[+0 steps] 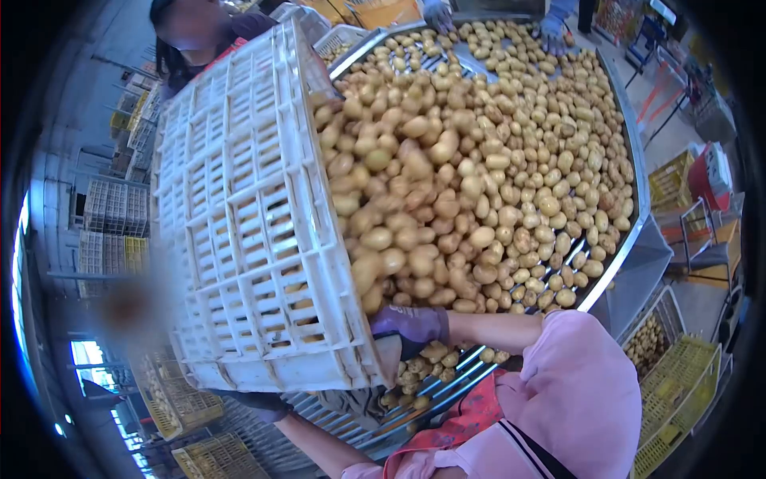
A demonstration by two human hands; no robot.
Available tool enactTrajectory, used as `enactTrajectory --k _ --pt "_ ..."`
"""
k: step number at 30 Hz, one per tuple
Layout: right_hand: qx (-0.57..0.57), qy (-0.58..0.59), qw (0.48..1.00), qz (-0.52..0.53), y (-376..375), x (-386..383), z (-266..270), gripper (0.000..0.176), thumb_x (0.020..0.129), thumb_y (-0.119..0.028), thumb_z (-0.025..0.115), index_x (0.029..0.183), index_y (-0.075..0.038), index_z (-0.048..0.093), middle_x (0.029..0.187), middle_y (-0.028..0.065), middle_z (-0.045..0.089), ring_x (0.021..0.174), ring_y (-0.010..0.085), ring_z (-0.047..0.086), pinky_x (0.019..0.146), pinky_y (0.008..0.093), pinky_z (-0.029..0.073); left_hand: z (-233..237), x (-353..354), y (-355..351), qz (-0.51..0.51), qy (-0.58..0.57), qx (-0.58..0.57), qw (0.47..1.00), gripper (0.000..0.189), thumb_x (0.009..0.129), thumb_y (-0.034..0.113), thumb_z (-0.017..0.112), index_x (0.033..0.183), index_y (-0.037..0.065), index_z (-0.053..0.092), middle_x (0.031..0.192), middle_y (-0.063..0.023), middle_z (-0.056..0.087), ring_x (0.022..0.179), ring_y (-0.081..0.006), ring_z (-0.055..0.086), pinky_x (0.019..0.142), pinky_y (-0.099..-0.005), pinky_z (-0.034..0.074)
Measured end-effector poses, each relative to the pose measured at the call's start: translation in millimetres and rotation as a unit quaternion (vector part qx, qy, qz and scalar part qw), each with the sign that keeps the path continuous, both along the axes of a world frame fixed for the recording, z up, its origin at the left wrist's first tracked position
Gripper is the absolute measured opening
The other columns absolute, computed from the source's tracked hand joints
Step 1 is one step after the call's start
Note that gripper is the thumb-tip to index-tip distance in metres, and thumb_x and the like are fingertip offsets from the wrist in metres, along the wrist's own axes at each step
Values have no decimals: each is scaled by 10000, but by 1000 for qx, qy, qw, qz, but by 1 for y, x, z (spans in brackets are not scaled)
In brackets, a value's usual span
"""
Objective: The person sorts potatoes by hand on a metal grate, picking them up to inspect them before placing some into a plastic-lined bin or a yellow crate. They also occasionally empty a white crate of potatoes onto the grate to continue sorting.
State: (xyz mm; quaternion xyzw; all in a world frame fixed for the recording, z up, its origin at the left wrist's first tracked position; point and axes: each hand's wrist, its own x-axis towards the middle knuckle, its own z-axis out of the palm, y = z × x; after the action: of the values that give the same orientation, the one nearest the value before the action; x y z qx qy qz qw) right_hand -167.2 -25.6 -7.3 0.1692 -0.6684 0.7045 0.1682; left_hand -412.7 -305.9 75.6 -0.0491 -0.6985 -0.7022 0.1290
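Observation:
A large white slatted plastic crate is tipped on its side over a metal sorting table. Potatoes spill from its open side onto the heap; those nearest the crate are blurred. My right hand, in a purple glove, grips the crate's lower right rim, its fingers partly hidden. Under the crate's bottom edge, my left hand holds it in a dark purple glove, most of its fingers out of sight. A grey cloth lies on the rollers just below the crate.
One person stands behind the crate at upper left. Another worker's gloved hands reach over the table's far edge. Stacked crates line the left; a yellow crate stands at lower right. Metal rollers show near me.

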Motion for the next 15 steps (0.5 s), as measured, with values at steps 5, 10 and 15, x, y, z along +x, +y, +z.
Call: enactTrajectory --k 5,10,15 --pt "-53 112 989 -81 17 1 6 273 754 -167 710 974 -21 642 912 115 670 838 221 635 767 357 495 44 -7 33 -9 63 -77 995 526 908 234 496 1388 62 366 1407 -119 419 1316 -254 367 1128 -438 201" --pt "-156 8 988 -18 2 -18 -17 283 868 -262 556 1019 -32 621 910 135 653 828 235 622 776 367 495 74 -9 54 -12 122 -119 985 505 909 233 482 1375 64 390 1407 -114 422 1324 -260 358 1136 -454 185" --pt "-137 -30 990 -34 -10 -33 -4 297 874 -278 552 1052 -47 610 941 135 650 850 242 621 789 372 493 99 -8 66 -5 178 -148 973 486 909 232 469 1363 66 414 1407 -109 425 1331 -267 348 1144 -470 169"
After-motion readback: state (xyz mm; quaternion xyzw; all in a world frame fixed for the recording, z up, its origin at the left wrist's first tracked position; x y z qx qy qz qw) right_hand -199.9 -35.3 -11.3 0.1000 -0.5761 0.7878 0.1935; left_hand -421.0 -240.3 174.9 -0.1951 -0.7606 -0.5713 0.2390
